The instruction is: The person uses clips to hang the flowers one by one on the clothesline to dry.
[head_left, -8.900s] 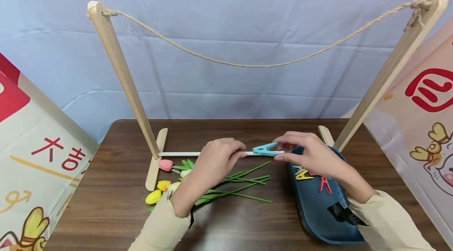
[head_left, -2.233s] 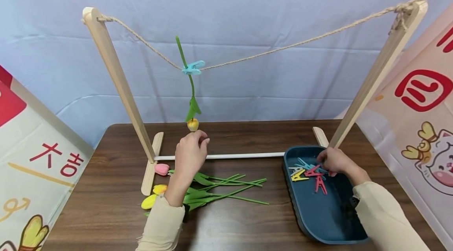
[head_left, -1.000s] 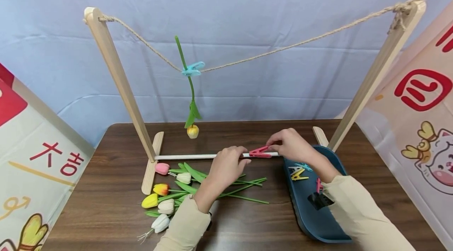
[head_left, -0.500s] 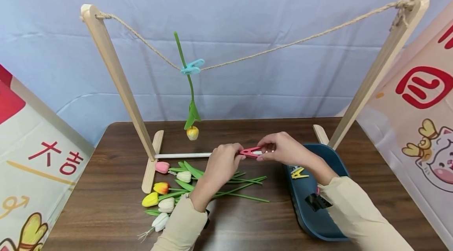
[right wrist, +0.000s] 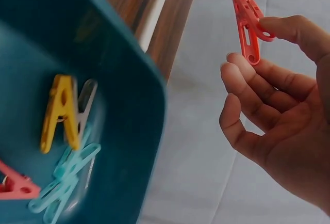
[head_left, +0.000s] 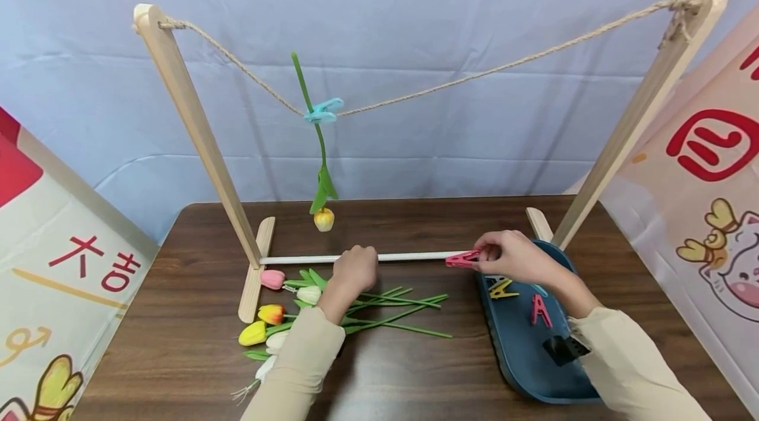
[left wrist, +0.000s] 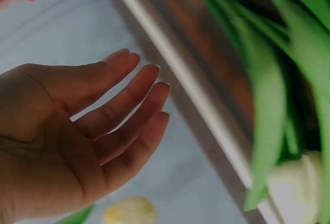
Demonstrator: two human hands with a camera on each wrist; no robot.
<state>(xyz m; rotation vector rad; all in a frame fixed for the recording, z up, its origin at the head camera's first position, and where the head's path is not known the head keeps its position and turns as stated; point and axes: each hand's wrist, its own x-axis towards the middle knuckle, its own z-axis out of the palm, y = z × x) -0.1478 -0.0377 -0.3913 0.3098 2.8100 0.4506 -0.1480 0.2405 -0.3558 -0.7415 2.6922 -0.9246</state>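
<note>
My right hand (head_left: 512, 256) pinches a red clothespin (head_left: 461, 259) by its handle ends, just above the left rim of the tray; the right wrist view shows the clothespin (right wrist: 248, 27) between thumb and fingertips. Over the tulips, my left hand (head_left: 354, 269) holds nothing. Its fingers are loosely bent and apart from any stem, as the left wrist view of the hand (left wrist: 93, 131) shows. Artificial tulips (head_left: 271, 314) in pink, white, orange and yellow lie on the table, stems pointing right. A yellow tulip (head_left: 323, 219) hangs head down from the rope (head_left: 474, 82), held by a light blue clothespin (head_left: 323, 111).
A dark blue tray (head_left: 522, 368) at the right holds yellow, red, blue and grey clothespins. Two wooden posts (head_left: 198, 138) carry the sagging rope. A white rod (head_left: 415, 256) joins their feet low across the table (head_left: 415, 375).
A tulip was hung on the rope with the blue clothespin. The right hand took a red clothespin from the tray; both hands met on it, then the left released it and moved left, the right moved right.
</note>
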